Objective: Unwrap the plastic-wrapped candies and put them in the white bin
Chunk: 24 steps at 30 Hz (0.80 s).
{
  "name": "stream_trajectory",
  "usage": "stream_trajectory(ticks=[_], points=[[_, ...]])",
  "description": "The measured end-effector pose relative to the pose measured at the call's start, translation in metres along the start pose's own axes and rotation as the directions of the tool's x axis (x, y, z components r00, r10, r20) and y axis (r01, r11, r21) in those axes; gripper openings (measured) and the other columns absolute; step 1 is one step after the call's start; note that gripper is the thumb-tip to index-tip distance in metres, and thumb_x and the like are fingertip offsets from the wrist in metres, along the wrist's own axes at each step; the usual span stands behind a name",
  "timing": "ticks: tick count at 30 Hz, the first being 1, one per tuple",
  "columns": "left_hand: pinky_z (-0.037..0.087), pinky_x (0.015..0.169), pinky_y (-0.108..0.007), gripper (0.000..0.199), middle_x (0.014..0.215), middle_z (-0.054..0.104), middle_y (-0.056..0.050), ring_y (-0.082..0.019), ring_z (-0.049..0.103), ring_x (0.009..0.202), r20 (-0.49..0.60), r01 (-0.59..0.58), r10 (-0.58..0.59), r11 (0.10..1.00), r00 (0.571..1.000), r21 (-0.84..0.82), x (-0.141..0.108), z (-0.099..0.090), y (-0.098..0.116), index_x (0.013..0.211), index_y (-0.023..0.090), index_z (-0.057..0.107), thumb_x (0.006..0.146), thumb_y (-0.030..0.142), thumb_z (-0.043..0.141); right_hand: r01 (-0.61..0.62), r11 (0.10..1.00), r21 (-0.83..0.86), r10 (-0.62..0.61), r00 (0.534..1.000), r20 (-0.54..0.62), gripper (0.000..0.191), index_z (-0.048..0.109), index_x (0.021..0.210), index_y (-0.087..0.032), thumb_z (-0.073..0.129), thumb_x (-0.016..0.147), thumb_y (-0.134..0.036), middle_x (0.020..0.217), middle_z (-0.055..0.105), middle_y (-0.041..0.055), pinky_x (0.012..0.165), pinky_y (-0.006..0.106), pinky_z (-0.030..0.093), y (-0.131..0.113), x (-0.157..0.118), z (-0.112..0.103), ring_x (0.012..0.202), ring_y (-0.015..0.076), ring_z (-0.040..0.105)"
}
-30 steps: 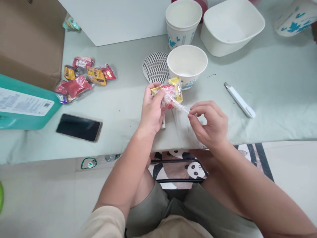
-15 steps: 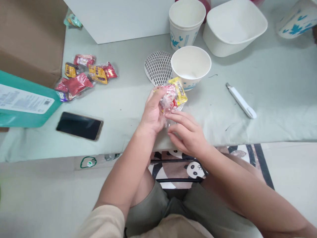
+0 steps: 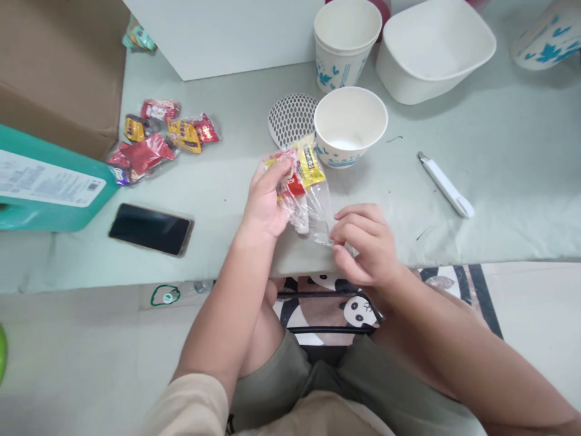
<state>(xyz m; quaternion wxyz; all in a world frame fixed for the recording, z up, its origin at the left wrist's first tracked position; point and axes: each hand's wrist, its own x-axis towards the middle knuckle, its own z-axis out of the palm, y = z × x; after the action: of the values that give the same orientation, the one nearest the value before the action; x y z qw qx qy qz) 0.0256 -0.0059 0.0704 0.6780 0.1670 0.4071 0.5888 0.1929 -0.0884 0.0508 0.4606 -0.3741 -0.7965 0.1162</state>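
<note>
My left hand (image 3: 264, 203) is closed around a crinkled clear plastic bag (image 3: 319, 206) together with several small wrapped packets. A yellow packet (image 3: 311, 167) and a red packet (image 3: 293, 183) show at its fingers. The bag's loose end stretches right to my right hand (image 3: 367, 242), whose bent fingertips pinch its edge. Just beyond the bag stands a white paper cup (image 3: 330, 136) with blue print. Behind my left hand lies a grey perforated oval piece (image 3: 290, 115), partly covered by the cup and the bag.
To the left are a pile of wrapped packets (image 3: 147, 152), a black phone (image 3: 150, 229), a teal jug (image 3: 49, 212) and a cardboard box (image 3: 59, 66). A white utility knife (image 3: 446, 186) lies at right. Stacked paper cups (image 3: 342, 63) and a white tub (image 3: 399, 75) stand at the back.
My left hand has moved slightly left with the packets. My right hand has moved right, drawing the clear bag's end out so it is stretched between both hands.
</note>
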Motion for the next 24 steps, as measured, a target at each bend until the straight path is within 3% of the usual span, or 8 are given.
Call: stream_trajectory(ticks=[3,7,11,15,19,24], points=[[0.060,0.072,-0.026,0.034,0.081,0.071,0.004,-0.012,0.069,0.071,0.057,-0.016,0.009,0.994,0.998,0.112,-0.003,-0.005,-0.003,0.093,0.023,0.055,0.073,0.019,0.082,-0.077,0.997,0.020,0.079,0.990,-0.117,0.007,0.054,0.090,-0.026,0.057,0.091,-0.020,0.078,0.064,0.0014,0.074,0.041,0.049,0.007,0.002,-0.006,0.077,0.0225,0.061],[0.058,0.070,-0.027,0.055,0.093,0.071,0.003,-0.015,0.072,0.077,0.223,0.107,-0.177,0.951,0.959,0.291,-0.011,-0.007,-0.005,0.110,0.026,0.051,0.068,0.021,0.085,-0.186,0.980,-0.074,0.164,0.958,-0.236,0.018,0.059,0.104,-0.027,0.064,0.089,-0.021,0.093,0.066,0.0048,0.076,0.041,0.053,0.020,0.005,-0.008,0.088,0.0245,0.064],[0.057,0.072,-0.025,0.077,0.096,0.069,0.002,-0.014,0.071,0.079,0.377,0.139,-0.329,0.882,0.866,0.450,-0.019,-0.008,-0.004,0.128,0.031,0.048,0.064,0.017,0.089,-0.237,0.964,-0.118,0.218,0.964,-0.155,0.026,0.065,0.112,-0.025,0.065,0.086,-0.023,0.109,0.068,0.0092,0.086,0.045,0.056,0.028,0.004,-0.007,0.102,0.0270,0.067],[0.056,0.073,-0.026,0.084,0.097,0.069,0.002,-0.012,0.068,0.076,0.424,0.105,-0.386,0.828,0.820,0.550,-0.020,-0.008,-0.004,0.135,0.030,0.047,0.064,0.017,0.090,-0.276,0.960,-0.042,0.271,0.958,-0.089,0.008,0.069,0.094,-0.025,0.064,0.090,-0.020,0.096,0.072,0.0053,0.084,0.040,0.056,0.029,0.003,-0.008,0.091,0.0223,0.069],[0.053,0.075,-0.026,0.081,0.094,0.068,0.003,-0.011,0.066,0.078,0.404,0.127,-0.424,0.800,0.811,0.586,-0.019,-0.007,-0.006,0.133,0.027,0.046,0.065,0.016,0.088,-0.324,0.945,0.049,0.327,0.942,-0.080,0.008,0.067,0.084,-0.023,0.063,0.089,-0.019,0.085,0.071,0.0018,0.070,0.033,0.052,0.028,0.005,-0.011,0.076,0.0169,0.065],[0.052,0.081,-0.027,0.081,0.098,0.067,0.002,-0.013,0.065,0.085,0.387,0.085,-0.421,0.759,0.820,0.646,-0.018,-0.005,-0.006,0.134,0.027,0.046,0.065,0.012,0.084,-0.376,0.920,0.114,0.382,0.923,-0.042,0.009,0.062,0.080,-0.023,0.059,0.087,-0.018,0.079,0.068,0.0003,0.067,0.031,0.049,0.026,0.007,-0.015,0.072,0.0157,0.061]])
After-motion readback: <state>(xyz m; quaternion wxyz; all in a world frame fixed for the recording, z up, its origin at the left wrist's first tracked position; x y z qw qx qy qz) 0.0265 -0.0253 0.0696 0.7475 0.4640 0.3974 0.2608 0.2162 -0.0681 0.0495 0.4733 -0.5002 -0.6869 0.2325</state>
